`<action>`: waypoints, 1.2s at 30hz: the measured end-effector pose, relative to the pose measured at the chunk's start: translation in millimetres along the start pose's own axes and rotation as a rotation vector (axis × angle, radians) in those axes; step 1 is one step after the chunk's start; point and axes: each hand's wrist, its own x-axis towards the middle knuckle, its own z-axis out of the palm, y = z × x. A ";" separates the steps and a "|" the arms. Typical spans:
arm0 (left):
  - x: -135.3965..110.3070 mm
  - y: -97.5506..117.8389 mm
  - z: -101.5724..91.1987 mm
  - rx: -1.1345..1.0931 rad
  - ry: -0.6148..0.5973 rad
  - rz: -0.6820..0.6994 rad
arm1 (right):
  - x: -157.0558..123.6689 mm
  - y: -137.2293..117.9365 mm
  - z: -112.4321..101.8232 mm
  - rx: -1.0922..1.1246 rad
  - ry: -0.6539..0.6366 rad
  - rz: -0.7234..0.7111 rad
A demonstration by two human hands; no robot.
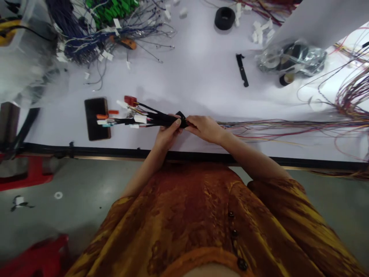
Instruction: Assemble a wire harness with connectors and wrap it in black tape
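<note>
My left hand [168,132] and my right hand [203,129] meet near the middle of the white table [190,88]. Both grip a wire harness [161,120], whose thick bundle is wrapped in black tape. A small flap of black tape [181,118] stands up between my hands. To the left, the harness fans out into connectors, including a red one [130,100] and white ones. Its orange and white ends lie over a dark rectangular pad [96,119]. To the right, long multicoloured loose wires [273,129] run from my right hand across the table.
Several bunches of wires with white tags [80,34] lie at the far left. A black rubber ring [224,18], a black bracket [242,70] and a plastic bag of parts [292,57] lie further back. Red stools [29,173] stand on the grey floor beyond the table's black edge [144,154].
</note>
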 end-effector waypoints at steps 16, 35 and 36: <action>-3.2 -17.0 4.1 0.098 0.227 0.146 | -25.3 39.9 -3.1 -0.265 0.078 0.245; 8.4 -0.9 -0.7 -0.108 0.229 0.103 | -209.4 229.0 -70.6 -0.255 0.198 0.978; 9.5 0.1 -1.0 -0.099 0.214 0.109 | -205.6 220.0 -77.2 -0.192 0.154 0.917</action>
